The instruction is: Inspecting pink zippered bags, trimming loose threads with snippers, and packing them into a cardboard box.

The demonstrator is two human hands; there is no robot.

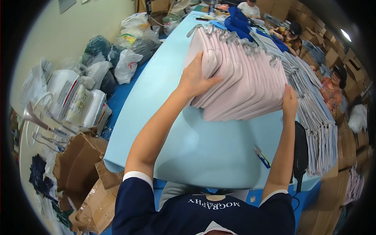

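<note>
Between my two hands stands a thick row of folded pale pink cloth pieces (pixel 243 82), with grey straps (pixel 239 39) sticking out along their far upper edge. My left hand (pixel 197 76) grips the left end, its thumb spread across the front and its fingers along the side. At the other end my right hand (pixel 290 101) closes round the edge of the last pieces; its fingertips are partly hidden. The bundle is slightly tilted over the light blue table (pixel 188 156). Nearer to me lie thread snips (pixel 261 156) with a blue and green handle.
A long row of folded grey-blue cloth (pixel 313 121) lines the right side, beside a black elongated item (pixel 300 152). Plastic bags (pixel 128 64) crowd the floor at left, and an open cardboard box (pixel 80 168) stands near left. Several people work along the far right, one in a patterned top (pixel 331 94).
</note>
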